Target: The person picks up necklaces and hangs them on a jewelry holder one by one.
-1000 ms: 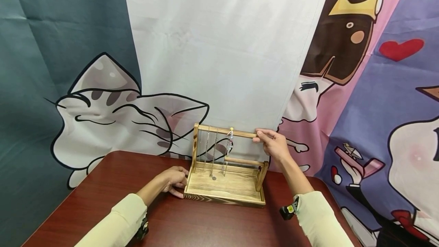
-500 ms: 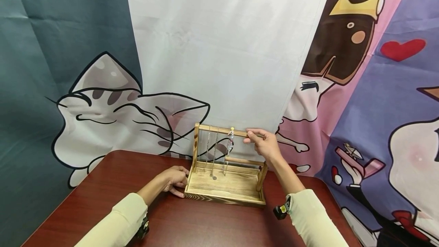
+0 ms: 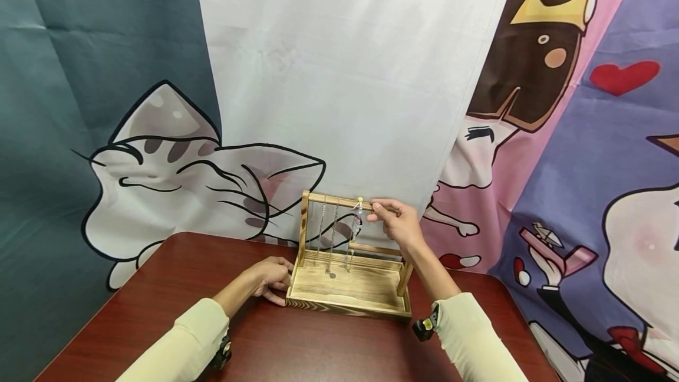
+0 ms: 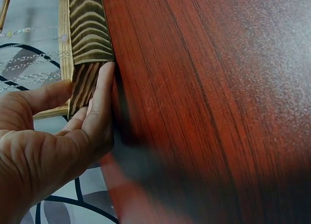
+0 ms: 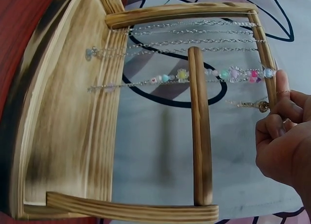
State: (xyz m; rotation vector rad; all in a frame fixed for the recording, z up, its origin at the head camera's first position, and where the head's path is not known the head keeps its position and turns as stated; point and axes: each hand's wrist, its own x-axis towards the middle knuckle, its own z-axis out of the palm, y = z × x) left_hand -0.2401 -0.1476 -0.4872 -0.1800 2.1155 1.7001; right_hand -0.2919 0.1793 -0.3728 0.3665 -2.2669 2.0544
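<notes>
A wooden jewelry stand (image 3: 366, 290) has a shallow tray, a tall top bar (image 3: 339, 200) and a lower bar (image 5: 199, 127). My left hand (image 4: 53, 146) grips one corner of the tray, thumb on its rim and fingers along the outside. Silver chain necklaces (image 5: 194, 42) hang from the top bar, with a pastel beaded necklace (image 5: 233, 73) beside them. My right hand (image 3: 398, 224) has thumb and fingers curled at the top bar, close to the beads. At its fingertips, a fine gold-coloured chain (image 5: 250, 105) hangs short; its full shape is partly hidden.
The stand rests on a dark red wooden table (image 3: 339, 346). Behind it hangs a printed cloth (image 3: 339, 75) with cartoon animals, close to the table's far edge. A small wrist camera (image 3: 424, 329) sits below the right sleeve.
My right hand has slid leftward along the top bar, toward the beaded necklace. The left hand keeps its grip on the tray, and the stand stays in place.
</notes>
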